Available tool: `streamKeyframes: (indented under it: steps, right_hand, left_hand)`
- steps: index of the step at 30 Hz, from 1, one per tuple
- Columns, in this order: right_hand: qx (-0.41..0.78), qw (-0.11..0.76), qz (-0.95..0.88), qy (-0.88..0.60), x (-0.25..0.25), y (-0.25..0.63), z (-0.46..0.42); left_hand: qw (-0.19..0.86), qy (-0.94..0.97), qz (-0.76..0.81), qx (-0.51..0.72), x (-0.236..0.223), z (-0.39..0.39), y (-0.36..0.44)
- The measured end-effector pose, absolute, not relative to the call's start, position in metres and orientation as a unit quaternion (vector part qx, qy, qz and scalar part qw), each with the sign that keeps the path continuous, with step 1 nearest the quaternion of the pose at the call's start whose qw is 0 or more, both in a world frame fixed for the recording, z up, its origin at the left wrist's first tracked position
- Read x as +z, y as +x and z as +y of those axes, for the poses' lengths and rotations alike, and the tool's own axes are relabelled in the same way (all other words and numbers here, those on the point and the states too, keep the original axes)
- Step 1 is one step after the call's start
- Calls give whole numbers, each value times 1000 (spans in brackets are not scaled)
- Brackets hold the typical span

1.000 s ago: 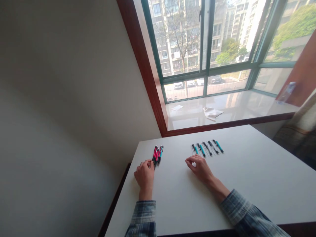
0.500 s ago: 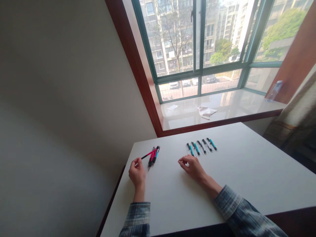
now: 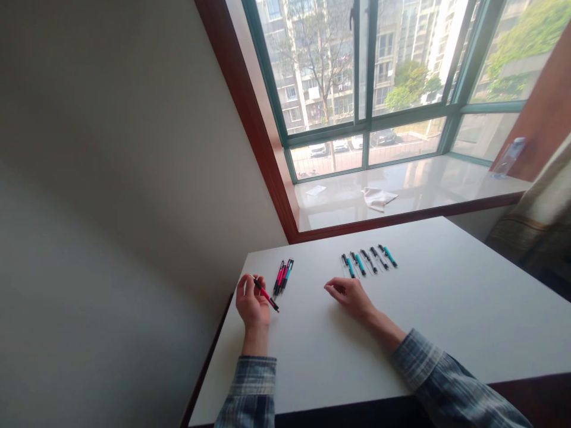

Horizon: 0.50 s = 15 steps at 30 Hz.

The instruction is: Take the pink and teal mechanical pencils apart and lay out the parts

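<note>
My left hand [image 3: 251, 303] holds a pink and black pen [image 3: 266, 293] between its fingers, just above the white table [image 3: 446, 309]. The pen slants down to the right across the hand. A small bunch of pink and teal pens [image 3: 284, 276] lies right of that hand. Farther right, a row of several teal and black pens [image 3: 369, 261] lies spread side by side. My right hand [image 3: 350, 293] rests on the table just in front of that row, fingers loosely curled and pointing left, with nothing in them.
A wide window with a pale sill [image 3: 423, 190] runs behind the table. A crumpled white cloth [image 3: 377, 197] and a small paper [image 3: 316, 191] lie on the sill. A clear bottle [image 3: 506, 158] stands at the sill's right end.
My left hand has drawn one pink pen out of the bunch and turned it so it now slants across the palm. My right hand has barely moved.
</note>
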State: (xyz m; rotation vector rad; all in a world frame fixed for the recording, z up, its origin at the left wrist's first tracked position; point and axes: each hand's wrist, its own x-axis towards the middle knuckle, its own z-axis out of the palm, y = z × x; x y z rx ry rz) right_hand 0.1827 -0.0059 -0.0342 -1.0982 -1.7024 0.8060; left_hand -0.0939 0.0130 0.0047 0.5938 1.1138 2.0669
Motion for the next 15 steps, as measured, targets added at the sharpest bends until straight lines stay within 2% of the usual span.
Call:
streamKeyframes:
  steps: [3,6,12,15]
  right_hand:
    - [356,452,-687,-443,-35,183,-6]
    - [386,445,-682,-433,-34,184,-6]
    - [409,455,-678,-406,-24,185,-15]
    - [427,474,-661,-394,-19,184,-22]
  left_hand:
    - [324,282,460,777,12,6,-78]
    - [266,417,481,724,20,-4,-56]
    - [209,696,475,495,21,-34,-3]
    - [190,765,449,421,14,-45,15]
